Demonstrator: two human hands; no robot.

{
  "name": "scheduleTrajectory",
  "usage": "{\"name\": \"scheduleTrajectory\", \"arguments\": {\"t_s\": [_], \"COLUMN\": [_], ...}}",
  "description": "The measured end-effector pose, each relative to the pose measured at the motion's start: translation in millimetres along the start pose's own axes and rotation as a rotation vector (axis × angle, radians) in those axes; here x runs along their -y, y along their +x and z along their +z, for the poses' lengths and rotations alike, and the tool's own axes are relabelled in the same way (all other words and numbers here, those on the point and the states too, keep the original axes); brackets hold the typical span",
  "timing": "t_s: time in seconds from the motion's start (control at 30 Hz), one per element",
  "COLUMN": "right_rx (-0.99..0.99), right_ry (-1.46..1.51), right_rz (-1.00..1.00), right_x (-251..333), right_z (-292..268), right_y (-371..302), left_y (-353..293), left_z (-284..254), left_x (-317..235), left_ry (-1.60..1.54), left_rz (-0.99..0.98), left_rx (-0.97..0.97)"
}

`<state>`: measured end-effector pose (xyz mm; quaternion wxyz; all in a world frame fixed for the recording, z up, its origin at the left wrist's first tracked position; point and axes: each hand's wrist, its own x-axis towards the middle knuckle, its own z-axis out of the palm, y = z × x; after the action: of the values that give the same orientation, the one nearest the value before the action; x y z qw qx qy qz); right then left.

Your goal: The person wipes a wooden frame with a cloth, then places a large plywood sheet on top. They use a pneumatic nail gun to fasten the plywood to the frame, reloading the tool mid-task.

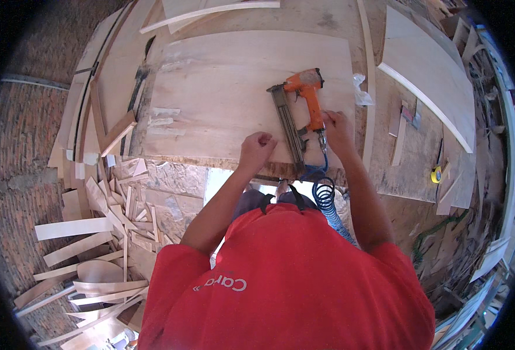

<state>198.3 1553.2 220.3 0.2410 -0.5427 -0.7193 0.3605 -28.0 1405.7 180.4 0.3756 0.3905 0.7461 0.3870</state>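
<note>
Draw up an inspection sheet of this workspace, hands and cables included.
Surface: pale wooden panel lies flat on the bench.
Job's things: orange nail gun rests on the panel.
Clutter: loose wood offcuts heaped at left; yellow tape measure at right.
Left hand: curled near the panel's near edge; nothing seen in it.
Right hand: beside the gun's handle; contact unclear.
Cables: blue coiled hose runs from the gun's handle.
Surroundings: brick-patterned surface at far left.

orange nail gun [311, 106]: 1 | coiled hose [326, 197]: 1 | tape measure [436, 174]: 1
</note>
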Motion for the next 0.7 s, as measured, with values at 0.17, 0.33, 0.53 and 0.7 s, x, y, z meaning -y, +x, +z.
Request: {"name": "scheduleTrajectory", "arguments": {"t_s": [0.17, 0.33, 0.53, 0.7], "right_rx": [0.268, 0.156, 0.321, 0.334], "right_ry": [-0.155, -0.235, -0.436, -0.442], "right_rz": [-0.023, -0.200, -0.044, -0.067], "right_x": [40.1, 62.9, 84.2, 85.5], "right_z": [36.1, 72.6, 76.1, 64.7], "right_y": [45.7, 62.3, 57.1, 47.5], "left_y": [24.6, 26.4, 28.4, 30.6], "left_z": [19.2, 21.4, 14.3, 10.1], "left_x": [-6.6, -6.1, -5.6, -11.8], "left_ry": [-0.091, -0.234, -0.503, -0.445], "left_rz": [-0.130, -0.133, -0.181, -0.162], "left_rx": [0.110, 0.175, 0.300, 0.365]}}
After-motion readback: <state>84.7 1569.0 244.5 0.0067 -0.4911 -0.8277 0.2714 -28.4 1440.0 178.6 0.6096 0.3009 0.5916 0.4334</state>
